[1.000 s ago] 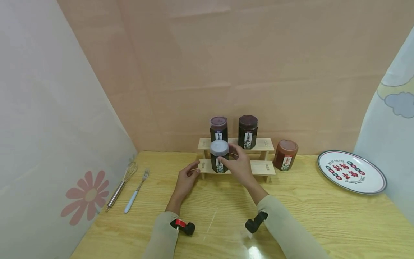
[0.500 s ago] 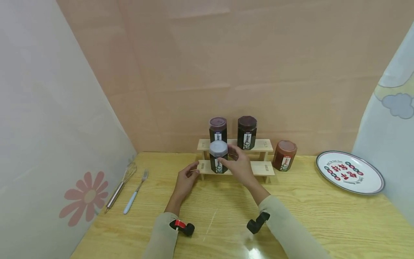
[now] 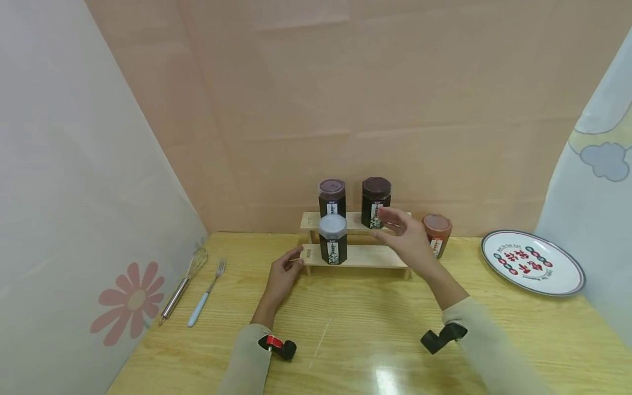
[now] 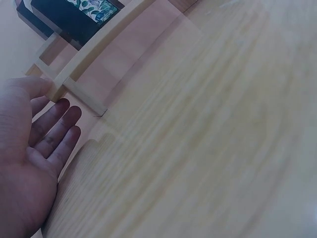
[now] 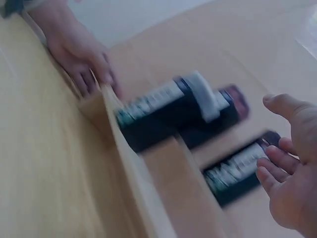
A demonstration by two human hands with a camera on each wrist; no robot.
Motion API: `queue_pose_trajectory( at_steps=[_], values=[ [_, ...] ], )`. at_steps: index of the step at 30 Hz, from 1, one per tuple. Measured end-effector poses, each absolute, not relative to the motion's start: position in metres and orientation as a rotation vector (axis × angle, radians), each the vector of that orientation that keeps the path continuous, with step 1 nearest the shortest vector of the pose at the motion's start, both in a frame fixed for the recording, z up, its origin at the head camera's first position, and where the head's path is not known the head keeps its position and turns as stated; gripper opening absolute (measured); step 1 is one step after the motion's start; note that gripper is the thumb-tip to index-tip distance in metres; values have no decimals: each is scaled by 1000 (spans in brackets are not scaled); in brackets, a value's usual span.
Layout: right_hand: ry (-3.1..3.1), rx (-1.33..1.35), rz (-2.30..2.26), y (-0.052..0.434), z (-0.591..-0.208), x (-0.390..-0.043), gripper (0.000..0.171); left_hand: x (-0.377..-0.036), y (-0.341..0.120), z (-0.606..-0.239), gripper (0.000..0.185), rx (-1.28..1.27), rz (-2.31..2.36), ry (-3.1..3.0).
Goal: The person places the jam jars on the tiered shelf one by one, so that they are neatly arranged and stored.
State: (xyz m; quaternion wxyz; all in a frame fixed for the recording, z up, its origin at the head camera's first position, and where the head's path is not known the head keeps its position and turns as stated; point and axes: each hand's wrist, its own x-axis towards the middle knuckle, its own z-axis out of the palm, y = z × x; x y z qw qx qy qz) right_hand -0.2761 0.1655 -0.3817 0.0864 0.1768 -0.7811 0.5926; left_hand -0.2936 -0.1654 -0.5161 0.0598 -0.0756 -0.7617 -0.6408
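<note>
A two-step wooden display stand [image 3: 372, 255] is at the table's back. My left hand [image 3: 283, 273] holds the left end of its lower step, thumb and fingers around the board in the left wrist view. On that step stands a dark hexagonal jar with a whitish lid [image 3: 333, 238]. Behind, the upper step carries a purple-lidded jar [image 3: 332, 191] and a dark-lidded jar [image 3: 377, 192]. My right hand [image 3: 413, 244], fingers relaxed and holding nothing, is over the stand's right end. A jar with a reddish-brown lid [image 3: 436, 224] stands right of the stand, partly hidden by that hand.
To the left lie a wire whisk [image 3: 184, 285] and a fork with a pale blue handle [image 3: 207, 293]. A white plate with red characters [image 3: 558, 274] is at the far right. Cloth walls rise behind and at both sides.
My right hand has let go of the white-lidded jar and moved right, towards the reddish-brown-lidded jar. The white-lidded jar stays on the lower step. My left hand keeps its place.
</note>
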Motion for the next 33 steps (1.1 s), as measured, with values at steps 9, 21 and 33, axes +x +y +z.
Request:
queue_pose_trajectory(
  at_steps=[9, 21, 33],
  values=[
    [-2424, 306, 1567, 240, -373, -288, 64, -294, -167, -518, 40, -229, -1921, -2292],
    [-2448, 139, 1521, 296, -391, -307, 72, -291, -165, -513, 41, -252, -1922, -2303],
    [-2549, 119, 1561, 308, -431, -324, 76, -293, -165, -516, 40, -233, -1913, -2309]
  ],
)
